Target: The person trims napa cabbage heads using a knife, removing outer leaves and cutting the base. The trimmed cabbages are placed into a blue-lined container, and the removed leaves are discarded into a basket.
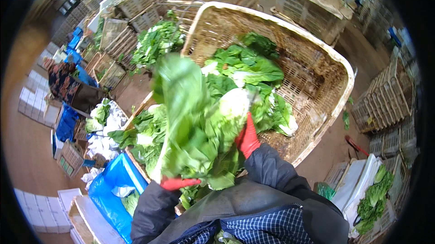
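Note:
Both hands wear red gloves. My left hand (180, 183) is low at the centre, under a large leafy green cabbage (190, 121) whose leaves hide most of the fingers. My right hand (248, 137) is at the right side of the same greens, close below a pale, blurred cabbage base (234, 103); a thin dark thing shows near its fingertips, too blurred to name. Behind the hands, loose green leaves (251, 68) lie in a large dirty plastic basket (345, 70). More cut greens (149, 135) lie to the left, beside a wooden-looking edge.
A blue plastic liner (112, 182) with a cabbage in it is at the lower left. A person (66, 80) bends among crates at the far left. Stacked crates (384, 97) stand at right, near a white foam box (360, 182). A leaf pile (158, 43) lies beyond.

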`<state>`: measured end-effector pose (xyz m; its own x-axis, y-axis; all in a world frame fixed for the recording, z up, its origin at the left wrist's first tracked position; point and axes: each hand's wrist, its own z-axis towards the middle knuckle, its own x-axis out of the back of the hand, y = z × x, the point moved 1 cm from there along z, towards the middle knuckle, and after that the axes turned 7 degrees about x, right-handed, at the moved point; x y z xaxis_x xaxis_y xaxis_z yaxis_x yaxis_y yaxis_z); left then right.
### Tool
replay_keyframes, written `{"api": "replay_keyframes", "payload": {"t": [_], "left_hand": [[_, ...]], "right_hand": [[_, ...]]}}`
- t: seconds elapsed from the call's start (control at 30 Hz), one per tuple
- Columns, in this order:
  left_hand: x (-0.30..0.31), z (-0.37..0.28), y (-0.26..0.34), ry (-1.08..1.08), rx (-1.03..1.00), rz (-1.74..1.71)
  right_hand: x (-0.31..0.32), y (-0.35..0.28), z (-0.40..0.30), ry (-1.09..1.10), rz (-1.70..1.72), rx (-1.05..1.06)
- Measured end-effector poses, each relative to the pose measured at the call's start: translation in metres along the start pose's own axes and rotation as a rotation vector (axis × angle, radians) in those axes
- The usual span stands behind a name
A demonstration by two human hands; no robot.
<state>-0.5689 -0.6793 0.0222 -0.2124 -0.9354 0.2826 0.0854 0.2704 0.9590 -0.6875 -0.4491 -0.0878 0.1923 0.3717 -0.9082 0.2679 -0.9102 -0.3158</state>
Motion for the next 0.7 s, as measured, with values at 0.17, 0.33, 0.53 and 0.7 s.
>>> {"api": "replay_keyframes", "payload": {"t": [0.17,0.33,0.53,0.7], "left_hand": [[0.089,-0.076,-0.022,-0.581,0.919,0.97],[0.078,-0.033,0.047,0.293,-0.163,0.27],[0.024,-0.029,-0.031,0.232,0.186,-0.658],[0.033,-0.058,-0.017,0.15,0.292,-0.419]], "right_hand": [[-0.038,-0.008,-0.021,-0.373,-0.271,0.063],[-0.079,0.015,-0.049,-0.542,-0.825,-0.039],[-0.142,0.027,-0.086,-0.523,-1.273,-0.074],[-0.151,0.055,-0.052,-0.716,-1.058,-0.236]]}}
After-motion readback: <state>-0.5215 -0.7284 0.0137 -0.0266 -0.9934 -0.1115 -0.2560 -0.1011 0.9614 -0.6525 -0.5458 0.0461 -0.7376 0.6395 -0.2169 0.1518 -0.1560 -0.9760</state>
